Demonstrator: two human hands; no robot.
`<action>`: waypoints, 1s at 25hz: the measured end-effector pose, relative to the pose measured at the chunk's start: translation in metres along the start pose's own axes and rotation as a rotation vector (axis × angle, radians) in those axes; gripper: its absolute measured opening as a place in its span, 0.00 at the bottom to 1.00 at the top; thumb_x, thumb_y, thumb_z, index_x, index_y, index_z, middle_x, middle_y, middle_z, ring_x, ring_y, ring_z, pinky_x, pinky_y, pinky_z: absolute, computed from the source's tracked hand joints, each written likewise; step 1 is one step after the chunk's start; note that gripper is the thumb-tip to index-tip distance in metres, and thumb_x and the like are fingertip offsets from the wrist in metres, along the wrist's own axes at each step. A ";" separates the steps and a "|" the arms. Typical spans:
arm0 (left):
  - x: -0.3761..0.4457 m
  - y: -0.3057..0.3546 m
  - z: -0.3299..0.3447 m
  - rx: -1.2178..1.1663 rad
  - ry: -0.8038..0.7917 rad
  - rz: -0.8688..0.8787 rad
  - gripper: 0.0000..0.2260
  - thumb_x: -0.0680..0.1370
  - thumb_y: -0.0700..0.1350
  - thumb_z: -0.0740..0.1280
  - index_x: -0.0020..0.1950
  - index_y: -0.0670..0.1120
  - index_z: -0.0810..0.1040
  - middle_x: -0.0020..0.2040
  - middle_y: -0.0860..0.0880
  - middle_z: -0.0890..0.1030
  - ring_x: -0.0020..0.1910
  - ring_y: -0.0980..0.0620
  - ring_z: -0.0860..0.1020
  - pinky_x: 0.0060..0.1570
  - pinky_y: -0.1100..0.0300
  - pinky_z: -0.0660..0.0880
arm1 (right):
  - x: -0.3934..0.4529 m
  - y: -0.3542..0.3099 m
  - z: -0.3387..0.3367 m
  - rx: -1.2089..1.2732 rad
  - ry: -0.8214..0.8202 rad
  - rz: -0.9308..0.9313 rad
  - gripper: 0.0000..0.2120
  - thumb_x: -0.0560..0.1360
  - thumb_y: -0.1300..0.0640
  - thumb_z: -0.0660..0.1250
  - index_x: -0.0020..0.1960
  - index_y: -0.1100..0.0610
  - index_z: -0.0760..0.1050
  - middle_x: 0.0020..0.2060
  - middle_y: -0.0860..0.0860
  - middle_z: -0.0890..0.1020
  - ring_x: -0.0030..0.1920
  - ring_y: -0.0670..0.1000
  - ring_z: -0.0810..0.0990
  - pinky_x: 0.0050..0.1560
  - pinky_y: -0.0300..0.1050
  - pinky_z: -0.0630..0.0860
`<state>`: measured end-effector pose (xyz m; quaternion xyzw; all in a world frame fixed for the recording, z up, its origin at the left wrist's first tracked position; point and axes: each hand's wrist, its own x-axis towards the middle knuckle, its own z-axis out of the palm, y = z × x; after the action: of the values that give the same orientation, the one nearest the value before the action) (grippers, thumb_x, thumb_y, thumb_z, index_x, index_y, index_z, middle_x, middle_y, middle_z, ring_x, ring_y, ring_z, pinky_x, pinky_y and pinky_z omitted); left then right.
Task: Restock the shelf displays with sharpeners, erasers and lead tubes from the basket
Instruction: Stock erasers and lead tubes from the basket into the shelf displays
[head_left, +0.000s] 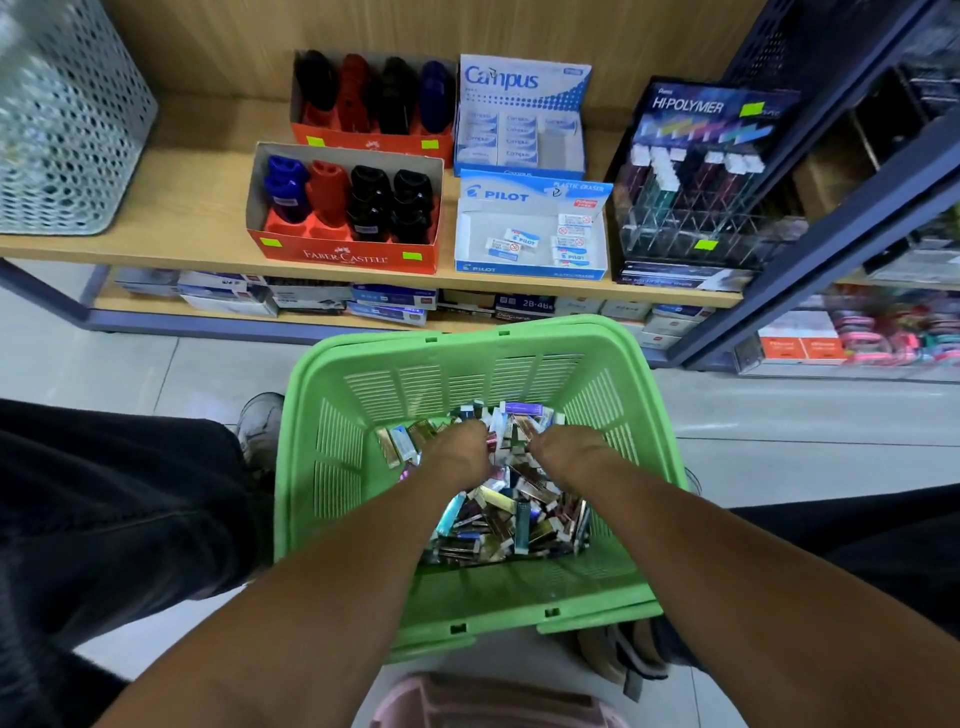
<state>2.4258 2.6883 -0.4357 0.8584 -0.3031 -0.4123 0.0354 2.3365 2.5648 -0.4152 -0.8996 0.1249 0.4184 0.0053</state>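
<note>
A green plastic basket (332, 467) stands on the floor between my knees, its bottom covered with a pile of lead tubes (511, 514) in shiny cases. My left hand (460, 449) and my right hand (566, 452) both reach down into the pile, fingers buried among the tubes and hidden. On the shelf above stand two red Faber-Castell sharpener boxes (343, 257), a Campus eraser box (522, 117), a Pilot eraser box (530, 234) with a few erasers, and a Hi-Polymer lead display (696, 176) with several open slots.
A perforated metal bin (62, 130) sits at the shelf's left end. Stock boxes (395, 304) line the lower shelf. A dark blue rack (831, 208) with goods rises at right. A pink stool (493, 701) shows below me.
</note>
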 end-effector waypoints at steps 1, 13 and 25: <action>0.005 0.001 0.005 0.094 0.030 0.023 0.12 0.76 0.47 0.72 0.56 0.45 0.76 0.52 0.46 0.81 0.51 0.45 0.80 0.48 0.55 0.75 | 0.002 -0.001 0.005 -0.078 -0.037 -0.008 0.20 0.81 0.65 0.59 0.72 0.55 0.69 0.68 0.54 0.76 0.66 0.57 0.76 0.61 0.52 0.74; 0.020 0.003 0.023 0.123 -0.013 0.024 0.11 0.79 0.47 0.66 0.59 0.43 0.76 0.55 0.42 0.81 0.56 0.42 0.80 0.51 0.53 0.75 | 0.029 0.001 -0.002 0.050 -0.039 -0.051 0.14 0.77 0.61 0.68 0.63 0.56 0.78 0.61 0.53 0.80 0.60 0.56 0.80 0.57 0.48 0.76; -0.056 0.009 -0.095 -0.855 -0.007 0.075 0.05 0.82 0.43 0.65 0.53 0.43 0.78 0.43 0.42 0.83 0.28 0.54 0.69 0.26 0.61 0.66 | -0.045 0.034 -0.093 1.696 0.319 0.095 0.05 0.73 0.74 0.70 0.42 0.66 0.79 0.40 0.61 0.83 0.33 0.52 0.83 0.35 0.41 0.81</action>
<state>2.4634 2.6937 -0.3321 0.7535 -0.1359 -0.5023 0.4018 2.3713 2.5311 -0.3175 -0.6336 0.4318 0.0522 0.6398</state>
